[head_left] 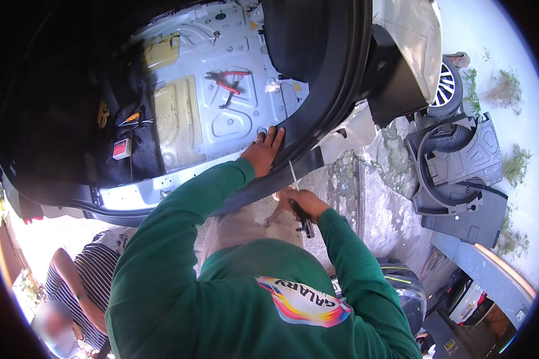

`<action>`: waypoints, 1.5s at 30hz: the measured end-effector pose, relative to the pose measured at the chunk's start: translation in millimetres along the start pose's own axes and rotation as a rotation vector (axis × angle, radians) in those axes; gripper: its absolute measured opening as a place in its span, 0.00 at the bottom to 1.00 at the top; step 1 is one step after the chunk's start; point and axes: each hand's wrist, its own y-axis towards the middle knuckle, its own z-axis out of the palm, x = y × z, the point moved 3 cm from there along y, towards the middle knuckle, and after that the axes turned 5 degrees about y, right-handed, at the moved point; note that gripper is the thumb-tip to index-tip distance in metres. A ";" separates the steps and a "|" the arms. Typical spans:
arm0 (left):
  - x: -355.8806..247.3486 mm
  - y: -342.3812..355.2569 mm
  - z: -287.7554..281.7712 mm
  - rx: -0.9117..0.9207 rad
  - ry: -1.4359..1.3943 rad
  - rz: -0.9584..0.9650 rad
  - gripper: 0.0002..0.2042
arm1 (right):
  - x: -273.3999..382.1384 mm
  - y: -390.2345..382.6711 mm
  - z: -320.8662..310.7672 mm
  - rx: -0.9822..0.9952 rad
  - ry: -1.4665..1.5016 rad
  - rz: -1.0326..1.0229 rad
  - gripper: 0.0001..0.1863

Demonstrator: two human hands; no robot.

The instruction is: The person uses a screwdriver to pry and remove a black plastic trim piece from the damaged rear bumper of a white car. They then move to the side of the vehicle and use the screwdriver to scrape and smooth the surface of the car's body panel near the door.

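My left hand lies with its fingers stretched out on the rear sill of an open car boot, fingertips on the edge of the bare metal floor. In my right hand, just behind the bumper, is a long thin tool with a black handle. Its pale, slim shaft points forward toward the bumper edge; its exact kind is unclear. On the boot floor, ahead of my left hand, lie red-handled pliers.
At the boot's left side are an orange-handled screwdriver and a small red-and-white box. Black trim panels and a wheel stand by the wall at right. A person in a striped shirt is at lower left.
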 end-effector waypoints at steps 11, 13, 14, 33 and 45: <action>-1.4 -22.2 9.6 -0.091 -0.069 -0.243 0.52 | 2.7 23.6 24.9 0.079 0.270 -0.024 0.17; -9.9 -29.3 -28.4 -0.003 -0.254 -0.162 0.51 | 4.5 5.3 12.2 -0.066 0.059 -0.243 0.15; -1.2 -34.5 -37.2 -0.180 -0.373 -0.152 0.48 | 18.5 -16.7 20.7 -0.053 -0.003 -0.260 0.14; 47.4 36.3 -493.8 -1.063 0.678 0.130 0.24 | 31.8 -131.0 -37.6 -0.112 -0.141 -0.336 0.10; 31.7 32.9 -532.9 -0.476 0.757 0.244 0.20 | 46.5 -161.8 -31.9 0.030 0.186 -0.525 0.18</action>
